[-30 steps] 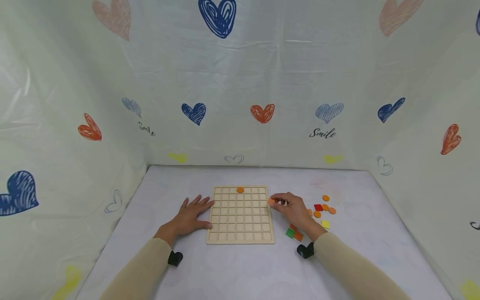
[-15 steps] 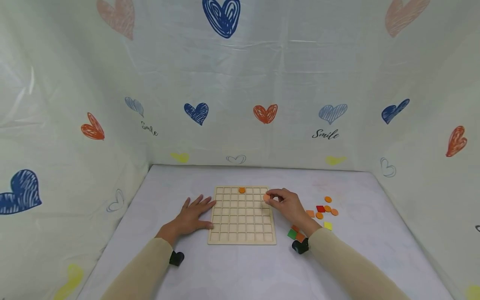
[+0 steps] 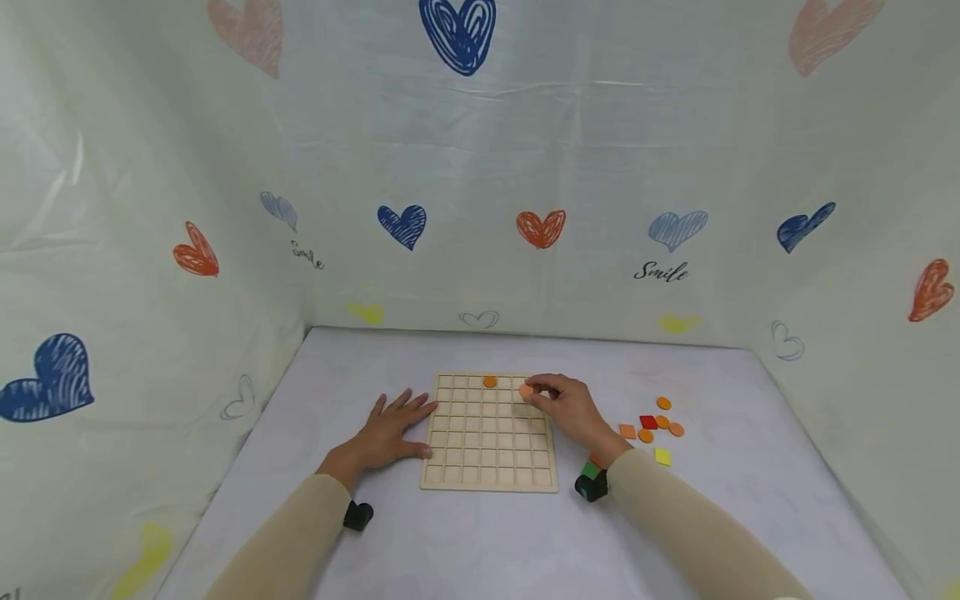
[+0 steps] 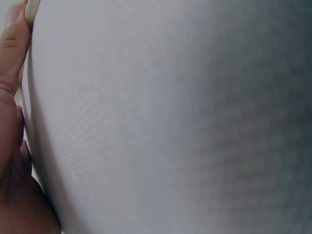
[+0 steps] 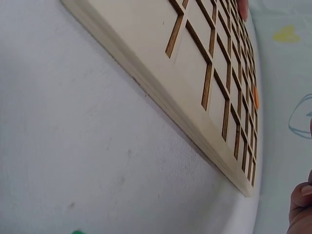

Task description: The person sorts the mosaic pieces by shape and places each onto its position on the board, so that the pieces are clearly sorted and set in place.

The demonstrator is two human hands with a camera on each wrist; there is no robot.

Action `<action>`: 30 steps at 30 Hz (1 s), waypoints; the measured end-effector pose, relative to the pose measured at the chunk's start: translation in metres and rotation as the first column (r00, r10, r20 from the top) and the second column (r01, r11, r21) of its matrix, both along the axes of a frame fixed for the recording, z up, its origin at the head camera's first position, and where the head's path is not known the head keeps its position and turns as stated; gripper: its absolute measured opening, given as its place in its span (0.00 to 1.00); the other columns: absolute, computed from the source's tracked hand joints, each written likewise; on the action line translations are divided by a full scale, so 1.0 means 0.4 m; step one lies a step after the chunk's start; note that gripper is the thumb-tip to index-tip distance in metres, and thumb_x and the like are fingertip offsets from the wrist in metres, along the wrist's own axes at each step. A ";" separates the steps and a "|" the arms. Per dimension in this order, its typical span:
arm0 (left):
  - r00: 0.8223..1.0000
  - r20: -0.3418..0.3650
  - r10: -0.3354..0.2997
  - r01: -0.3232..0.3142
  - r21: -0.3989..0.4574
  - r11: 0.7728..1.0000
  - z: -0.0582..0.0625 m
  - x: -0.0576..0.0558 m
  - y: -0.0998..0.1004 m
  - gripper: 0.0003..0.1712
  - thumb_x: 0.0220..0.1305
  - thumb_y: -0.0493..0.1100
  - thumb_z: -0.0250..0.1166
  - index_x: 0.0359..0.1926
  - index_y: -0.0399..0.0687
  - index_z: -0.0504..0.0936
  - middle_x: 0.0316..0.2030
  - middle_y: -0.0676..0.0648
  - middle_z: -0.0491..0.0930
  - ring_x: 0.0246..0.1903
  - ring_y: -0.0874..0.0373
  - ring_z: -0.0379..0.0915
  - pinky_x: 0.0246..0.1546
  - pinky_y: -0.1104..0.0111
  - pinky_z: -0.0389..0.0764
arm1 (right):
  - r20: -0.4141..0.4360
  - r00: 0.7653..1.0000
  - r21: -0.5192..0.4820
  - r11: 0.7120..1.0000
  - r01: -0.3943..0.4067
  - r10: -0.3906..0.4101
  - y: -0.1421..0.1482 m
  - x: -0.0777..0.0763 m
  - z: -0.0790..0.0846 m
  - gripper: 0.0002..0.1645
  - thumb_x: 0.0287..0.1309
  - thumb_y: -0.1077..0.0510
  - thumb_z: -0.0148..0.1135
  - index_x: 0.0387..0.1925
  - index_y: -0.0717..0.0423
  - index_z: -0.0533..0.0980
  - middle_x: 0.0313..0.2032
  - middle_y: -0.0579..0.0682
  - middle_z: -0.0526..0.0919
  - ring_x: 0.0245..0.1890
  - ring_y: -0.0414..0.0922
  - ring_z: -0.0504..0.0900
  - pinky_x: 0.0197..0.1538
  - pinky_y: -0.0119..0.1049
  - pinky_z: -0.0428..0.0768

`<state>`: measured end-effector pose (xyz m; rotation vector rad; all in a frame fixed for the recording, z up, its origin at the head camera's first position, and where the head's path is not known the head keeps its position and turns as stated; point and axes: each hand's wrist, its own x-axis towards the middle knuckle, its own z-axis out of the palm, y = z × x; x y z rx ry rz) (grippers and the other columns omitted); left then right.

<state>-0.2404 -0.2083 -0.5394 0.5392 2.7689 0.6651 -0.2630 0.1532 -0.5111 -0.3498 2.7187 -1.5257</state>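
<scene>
A pale wooden grid board (image 3: 491,481) lies in the middle of the table, its square cells also showing in the right wrist view. One orange disc (image 3: 490,382) sits in a cell of the far row. My right hand (image 3: 572,410) pinches a lighter orange disc (image 3: 526,391) between thumb and fingertips, over the board's far right part. Spread out on the table, my left hand (image 3: 386,435) touches the board's left edge with its fingertips and thumb. In the left wrist view the thumb (image 4: 13,48) lies against the board's edge.
Right of the board lie several orange discs (image 3: 663,403), a red square (image 3: 648,422), an orange square (image 3: 627,431) and a yellow square (image 3: 663,457). A green square (image 3: 590,471) is partly hidden by the right wrist camera (image 3: 592,487). A heart-patterned curtain surrounds the table.
My right hand has moved leftward and slightly away from me with its orange disc, from beside the board's right edge to over the board. The left hand stays at the board's edge.
</scene>
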 end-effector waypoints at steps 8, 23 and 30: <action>1.000 0.004 -0.004 0.004 -0.015 1.000 -0.004 -0.001 0.000 0.54 0.60 0.69 0.72 0.82 0.58 0.63 0.83 0.46 0.56 0.84 0.40 0.39 0.81 0.37 0.31 | 0.010 1.000 -0.016 1.000 -0.006 0.006 -0.022 -0.018 -0.005 0.17 0.65 0.51 0.75 0.54 0.48 0.87 0.44 0.44 0.87 0.43 0.44 0.77 0.49 0.35 0.78; 1.000 0.009 0.004 -0.004 -0.003 1.000 0.008 0.005 0.005 0.53 0.61 0.66 0.73 0.82 0.57 0.63 0.83 0.45 0.56 0.84 0.40 0.39 0.81 0.37 0.32 | 0.017 0.999 -0.034 0.999 -0.032 0.033 -0.075 -0.086 -0.008 0.18 0.66 0.50 0.74 0.54 0.50 0.87 0.42 0.44 0.88 0.41 0.44 0.76 0.46 0.37 0.78; 1.000 0.010 0.009 -0.009 -0.011 1.000 0.000 -0.001 0.003 0.54 0.61 0.67 0.73 0.82 0.60 0.63 0.83 0.46 0.56 0.85 0.41 0.39 0.82 0.37 0.30 | 0.027 0.998 0.010 0.999 -0.049 0.049 -0.105 -0.104 -0.025 0.16 0.65 0.52 0.74 0.52 0.50 0.88 0.41 0.46 0.89 0.38 0.43 0.77 0.41 0.35 0.77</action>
